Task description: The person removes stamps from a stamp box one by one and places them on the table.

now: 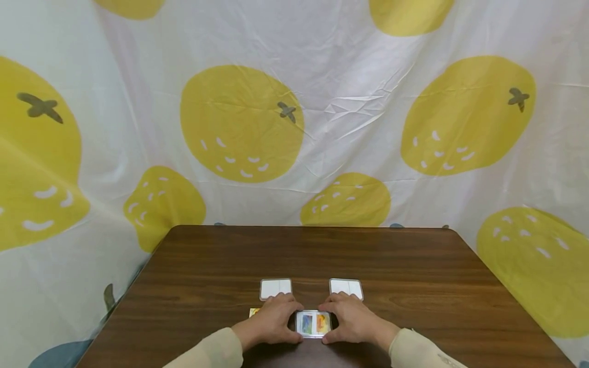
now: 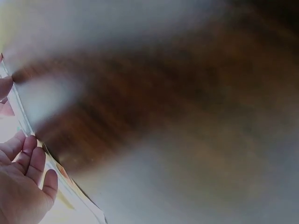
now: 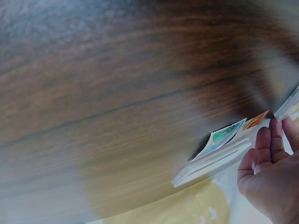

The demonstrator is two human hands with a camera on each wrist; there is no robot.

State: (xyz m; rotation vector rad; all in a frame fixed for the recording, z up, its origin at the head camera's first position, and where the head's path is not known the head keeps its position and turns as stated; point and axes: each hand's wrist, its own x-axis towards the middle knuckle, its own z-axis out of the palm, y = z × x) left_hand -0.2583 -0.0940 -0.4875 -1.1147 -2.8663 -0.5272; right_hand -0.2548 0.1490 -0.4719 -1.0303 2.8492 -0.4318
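Note:
A small clear case [image 1: 313,324] lies flat near the table's front edge, with two postage-stamp-like pictures inside, one bluish green and one orange-yellow. My left hand [image 1: 276,319] grips its left side, thumb at the near corner and forefinger at the far corner. Mirroring that, my right hand [image 1: 352,319] holds the right side. The right wrist view has a green stamp [image 3: 225,134] with a perforated edge and an orange stamp [image 3: 256,120] beside a clear-edged case [image 3: 210,163], close to the fingertips.
Beyond the hands lie two white-faced cases, one at left [image 1: 275,288] and one at right [image 1: 346,286]. A yellow piece [image 1: 254,311] shows partly behind the left hand. The brown wooden table [image 1: 221,255] ends at a fruit-print cloth [image 1: 331,143].

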